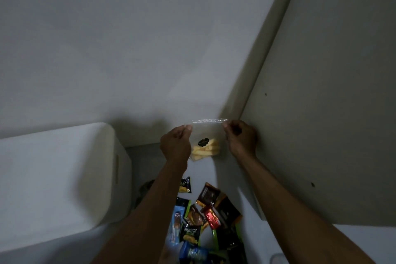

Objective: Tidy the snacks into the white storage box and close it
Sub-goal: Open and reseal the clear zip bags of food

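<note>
Left hand (176, 144) and right hand (240, 138) pinch the top corners of a clear plastic bag of pale yellow sticks (205, 144), held up. Assorted foil snack packets (205, 216) lie loose below; white box not identifiable. Judged early.

Clear bag (206, 135), see-through, with pale yellow sticks (206, 149) inside and a small black label (203, 142) lettered in gold. White storage box (55, 178), off-white, shading to grey in the dim light. Pale grey wall (128, 38); cream-beige panel (332, 92) dotted with two small dark specks. Among the snack packets below: brown wrapper (208, 196) with orange edges, red foil packet (212, 217) glinting silver, light blue packet (176, 224), black "Nektar" packet (191, 234) with white lettering and yellow chips (green trim just beside), deep blue packet (194, 255) with yellow-green lettering, small black packet (185, 185) showing yellow.
</note>
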